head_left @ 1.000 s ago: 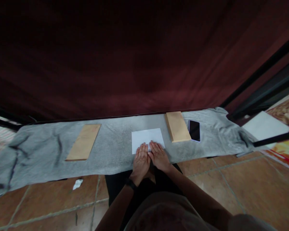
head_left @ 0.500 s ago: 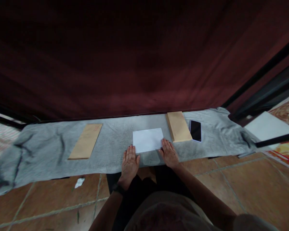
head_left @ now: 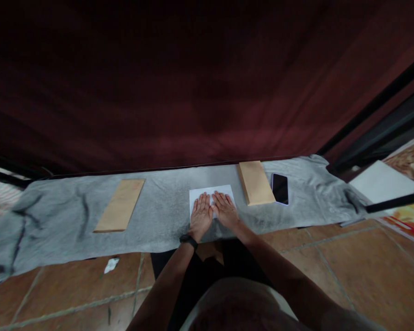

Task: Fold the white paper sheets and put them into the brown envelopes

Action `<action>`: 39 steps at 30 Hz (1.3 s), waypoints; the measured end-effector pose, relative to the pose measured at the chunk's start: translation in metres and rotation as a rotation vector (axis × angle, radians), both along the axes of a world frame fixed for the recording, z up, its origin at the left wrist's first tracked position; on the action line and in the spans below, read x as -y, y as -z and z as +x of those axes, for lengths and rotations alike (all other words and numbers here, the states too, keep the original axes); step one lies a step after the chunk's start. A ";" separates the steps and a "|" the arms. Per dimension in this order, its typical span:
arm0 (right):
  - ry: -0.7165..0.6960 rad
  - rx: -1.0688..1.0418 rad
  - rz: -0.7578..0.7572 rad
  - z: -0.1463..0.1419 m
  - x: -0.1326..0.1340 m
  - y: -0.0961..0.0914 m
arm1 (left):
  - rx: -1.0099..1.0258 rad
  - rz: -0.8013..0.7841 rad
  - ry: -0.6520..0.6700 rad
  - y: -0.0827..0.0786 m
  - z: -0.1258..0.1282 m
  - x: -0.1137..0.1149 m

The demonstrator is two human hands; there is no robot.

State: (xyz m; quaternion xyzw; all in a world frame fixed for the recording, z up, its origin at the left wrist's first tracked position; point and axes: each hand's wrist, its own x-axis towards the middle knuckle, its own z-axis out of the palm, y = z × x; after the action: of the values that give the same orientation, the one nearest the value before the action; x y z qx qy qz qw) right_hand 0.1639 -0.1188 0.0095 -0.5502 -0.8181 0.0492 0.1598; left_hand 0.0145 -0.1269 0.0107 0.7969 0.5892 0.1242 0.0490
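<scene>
A white sheet of paper [head_left: 207,190] lies on the grey cloth [head_left: 165,197] in front of me. Both palms rest flat on it, side by side, thumbs close together. My left hand [head_left: 200,214] covers its left and middle part, fingers stretched out and pointing away from me. My right hand [head_left: 225,209] covers the right part, its fingers also extended. Neither hand grips anything. Right of the paper sits a thick stack of brown envelopes [head_left: 257,182]. Farther left on the cloth is a flat brown envelope [head_left: 120,204].
A smartphone [head_left: 280,188] with a dark screen lies beside the stack. Behind the cloth rises a dark red panel [head_left: 207,147]. A white board [head_left: 384,181] stands at the far right. A scrap of white paper [head_left: 111,265] lies on the tiled floor [head_left: 76,280].
Both hands have moved from the paper's near corners inward and up onto its surface. The paper, envelopes and phone have stayed in place.
</scene>
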 end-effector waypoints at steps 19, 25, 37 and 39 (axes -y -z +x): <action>0.143 0.005 -0.075 0.000 -0.034 -0.005 | 0.005 0.035 -0.145 -0.007 -0.017 -0.023; 0.046 0.041 -0.098 -0.012 -0.039 -0.004 | 0.009 -0.004 -0.052 -0.002 0.004 -0.027; 0.190 0.050 -0.087 0.038 -0.051 -0.011 | 0.001 0.043 -0.178 0.002 -0.045 -0.007; 0.189 0.055 -0.103 0.044 -0.055 -0.018 | 0.000 0.056 -0.193 0.003 -0.053 -0.001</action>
State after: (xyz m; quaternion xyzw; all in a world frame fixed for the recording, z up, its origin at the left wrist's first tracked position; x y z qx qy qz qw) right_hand 0.2075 -0.0642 0.0278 -0.6337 -0.7629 0.0606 0.1126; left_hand -0.0381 -0.1256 0.0076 0.7374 0.6596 0.1447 0.0141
